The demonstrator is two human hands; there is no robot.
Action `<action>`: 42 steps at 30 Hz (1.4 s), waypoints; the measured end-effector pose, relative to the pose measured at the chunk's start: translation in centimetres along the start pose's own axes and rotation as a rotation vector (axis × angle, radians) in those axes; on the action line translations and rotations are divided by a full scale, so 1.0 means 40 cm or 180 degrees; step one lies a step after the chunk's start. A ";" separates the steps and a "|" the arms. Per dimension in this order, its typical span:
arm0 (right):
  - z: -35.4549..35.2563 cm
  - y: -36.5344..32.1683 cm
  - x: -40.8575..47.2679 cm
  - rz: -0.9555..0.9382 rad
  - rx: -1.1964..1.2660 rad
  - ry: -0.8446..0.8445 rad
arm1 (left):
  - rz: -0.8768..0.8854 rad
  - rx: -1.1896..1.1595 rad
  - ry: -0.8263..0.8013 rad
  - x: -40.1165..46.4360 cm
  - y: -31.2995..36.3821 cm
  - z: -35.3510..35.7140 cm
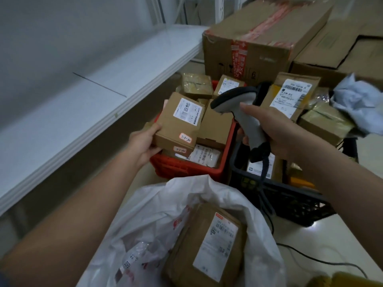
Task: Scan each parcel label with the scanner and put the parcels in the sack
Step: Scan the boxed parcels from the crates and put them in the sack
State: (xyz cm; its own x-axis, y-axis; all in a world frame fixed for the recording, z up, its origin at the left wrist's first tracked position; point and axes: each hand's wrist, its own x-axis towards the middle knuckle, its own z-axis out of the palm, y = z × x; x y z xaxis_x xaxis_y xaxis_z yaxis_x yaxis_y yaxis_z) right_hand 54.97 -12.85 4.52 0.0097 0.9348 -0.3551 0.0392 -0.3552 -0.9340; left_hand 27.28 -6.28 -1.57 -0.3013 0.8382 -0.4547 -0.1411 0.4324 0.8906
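My left hand (pixel 143 141) grips a small brown cardboard parcel (pixel 176 129) by its lower left corner, above the red crate (pixel 186 166). Its white label (pixel 187 111) faces up. My right hand (pixel 275 133) holds the grey and black scanner (pixel 242 104) by its handle, head pointing left toward the parcel. The white sack (pixel 165 214) lies open below, between my arms. Inside it rests a brown parcel (pixel 207 245) with a white label.
The red crate holds several more small parcels. A black crate (pixel 290 201) to its right holds others, with labelled boxes stacked above it. Large cardboard boxes (pixel 259 40) stand behind. A white shelf (pixel 83 96) runs along the left. The scanner cable (pixel 310 257) trails across the floor.
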 end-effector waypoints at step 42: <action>-0.102 0.051 -0.349 0.0371 0.0197 -0.0301 | 0.0290 0.2324 0.0032 -0.367 0.043 -0.248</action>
State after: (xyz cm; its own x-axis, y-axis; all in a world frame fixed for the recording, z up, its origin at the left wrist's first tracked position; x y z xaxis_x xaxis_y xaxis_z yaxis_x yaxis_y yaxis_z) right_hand 59.00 -26.62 7.72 -0.0835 0.8837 -0.4606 -0.0184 -0.4635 -0.8859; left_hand 22.11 -21.14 6.76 -0.2909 0.8797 -0.3761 0.5477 0.4754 0.6885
